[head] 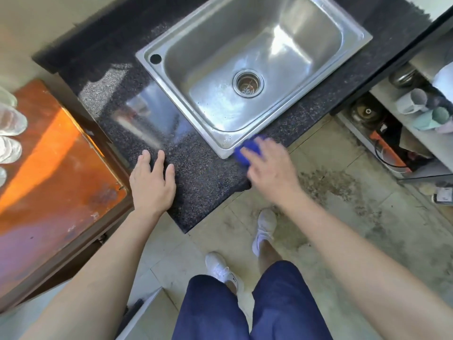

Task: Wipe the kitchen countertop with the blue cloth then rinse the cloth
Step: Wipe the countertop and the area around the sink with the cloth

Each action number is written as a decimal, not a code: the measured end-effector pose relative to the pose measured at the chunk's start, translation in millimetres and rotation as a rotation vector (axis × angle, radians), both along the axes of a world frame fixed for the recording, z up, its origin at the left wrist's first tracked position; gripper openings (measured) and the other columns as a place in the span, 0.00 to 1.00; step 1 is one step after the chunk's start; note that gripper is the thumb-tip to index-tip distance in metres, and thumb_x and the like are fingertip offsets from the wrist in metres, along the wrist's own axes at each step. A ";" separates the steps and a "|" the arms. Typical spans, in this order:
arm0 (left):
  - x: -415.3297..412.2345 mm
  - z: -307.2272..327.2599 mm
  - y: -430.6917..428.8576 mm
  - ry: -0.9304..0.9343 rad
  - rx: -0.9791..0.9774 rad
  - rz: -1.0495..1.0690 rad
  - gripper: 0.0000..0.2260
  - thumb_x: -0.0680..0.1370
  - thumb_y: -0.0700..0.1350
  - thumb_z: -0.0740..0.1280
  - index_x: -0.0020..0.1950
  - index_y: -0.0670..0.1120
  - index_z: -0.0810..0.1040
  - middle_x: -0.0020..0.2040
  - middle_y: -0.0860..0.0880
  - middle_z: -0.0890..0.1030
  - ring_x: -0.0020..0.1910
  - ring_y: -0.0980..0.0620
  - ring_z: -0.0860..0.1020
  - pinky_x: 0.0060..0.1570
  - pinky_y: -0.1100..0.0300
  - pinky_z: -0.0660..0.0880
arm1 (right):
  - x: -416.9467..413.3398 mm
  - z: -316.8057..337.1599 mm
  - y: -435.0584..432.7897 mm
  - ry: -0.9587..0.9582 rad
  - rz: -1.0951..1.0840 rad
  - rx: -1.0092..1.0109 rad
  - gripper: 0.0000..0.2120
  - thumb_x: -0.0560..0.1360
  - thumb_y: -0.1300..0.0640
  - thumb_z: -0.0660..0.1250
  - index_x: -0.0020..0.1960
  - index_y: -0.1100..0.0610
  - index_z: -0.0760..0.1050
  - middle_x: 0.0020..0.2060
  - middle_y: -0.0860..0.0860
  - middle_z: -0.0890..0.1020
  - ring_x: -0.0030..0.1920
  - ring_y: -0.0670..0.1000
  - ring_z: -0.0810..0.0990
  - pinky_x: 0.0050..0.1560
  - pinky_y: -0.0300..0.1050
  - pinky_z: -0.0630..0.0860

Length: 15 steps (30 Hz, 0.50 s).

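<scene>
Blue cloth (247,150) lies bunched under the right hand (267,168), whose spread fingers press it onto the countertop (203,177) beside the sink (220,143) rim. Left hand (153,180) rests flat on the countertop, fingers straight.

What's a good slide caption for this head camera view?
Right hand presses a blue cloth on the speckled countertop by the steel sink corner; left hand rests flat nearby.

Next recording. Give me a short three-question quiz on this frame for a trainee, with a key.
1. True or false: the left hand grips the cloth.
2. The cloth lies: A, on the countertop at the near corner of the sink; B, inside the sink; C, under the left hand.
3. Fill in: the left hand rests flat on the ____.
Key: 1 false; 2 A; 3 countertop.
</scene>
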<state>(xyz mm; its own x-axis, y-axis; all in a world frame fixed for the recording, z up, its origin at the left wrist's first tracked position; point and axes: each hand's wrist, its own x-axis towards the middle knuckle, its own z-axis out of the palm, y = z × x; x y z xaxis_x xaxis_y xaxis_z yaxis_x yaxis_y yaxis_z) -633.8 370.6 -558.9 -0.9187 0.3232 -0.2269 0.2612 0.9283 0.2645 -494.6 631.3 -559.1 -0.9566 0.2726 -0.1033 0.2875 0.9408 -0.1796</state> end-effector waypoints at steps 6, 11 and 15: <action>-7.2 -1.7 -15.0 -0.021 -0.002 -0.092 0.28 0.83 0.59 0.51 0.79 0.46 0.65 0.80 0.38 0.59 0.79 0.40 0.58 0.77 0.45 0.55 | -20.5 -0.4 40.1 -0.021 -0.506 -0.103 0.24 0.82 0.51 0.54 0.78 0.52 0.65 0.78 0.61 0.58 0.78 0.64 0.55 0.78 0.57 0.52; -15.3 7.2 -20.6 -0.087 0.035 -0.122 0.25 0.84 0.56 0.54 0.77 0.45 0.68 0.79 0.39 0.62 0.78 0.40 0.60 0.76 0.46 0.57 | 13.4 -10.0 -124.5 0.142 -0.187 -0.170 0.21 0.76 0.56 0.61 0.68 0.56 0.76 0.71 0.64 0.71 0.72 0.68 0.66 0.73 0.65 0.61; -30.9 24.7 -26.7 -0.174 0.131 -0.133 0.20 0.85 0.50 0.55 0.71 0.40 0.74 0.75 0.38 0.69 0.75 0.41 0.66 0.73 0.49 0.62 | 30.0 -8.8 -176.4 0.077 0.171 -0.233 0.20 0.76 0.55 0.64 0.68 0.54 0.77 0.71 0.62 0.72 0.72 0.67 0.67 0.72 0.64 0.63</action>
